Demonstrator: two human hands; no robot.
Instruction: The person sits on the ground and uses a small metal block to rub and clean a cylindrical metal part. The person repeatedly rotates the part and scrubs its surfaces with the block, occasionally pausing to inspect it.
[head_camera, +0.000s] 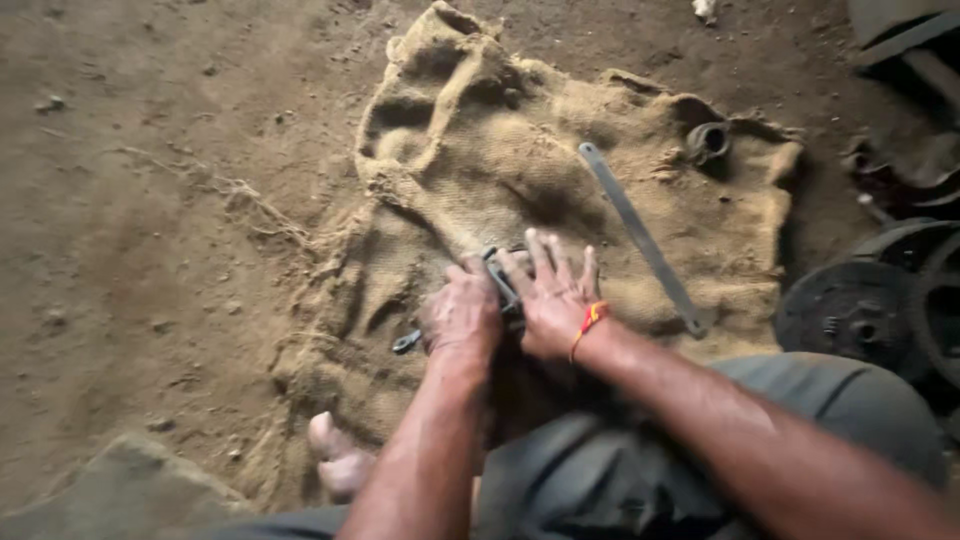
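Observation:
My left hand (460, 315) is closed around a dark metal tool (500, 280) that lies on a burlap sack (470, 160) spread over the dirt floor. The tool's far end (406, 342) sticks out to the left of that hand. My right hand (553, 297), with a red thread at the wrist, rests flat with fingers spread on the same metal piece. What lies under both palms is hidden.
A long flat metal bar (640, 235) lies diagonally on the sack to the right of my hands. A short metal sleeve (708, 142) sits at the sack's far right. Dark round metal parts (850, 310) are stacked at the right edge. My bare foot (338, 460) shows below.

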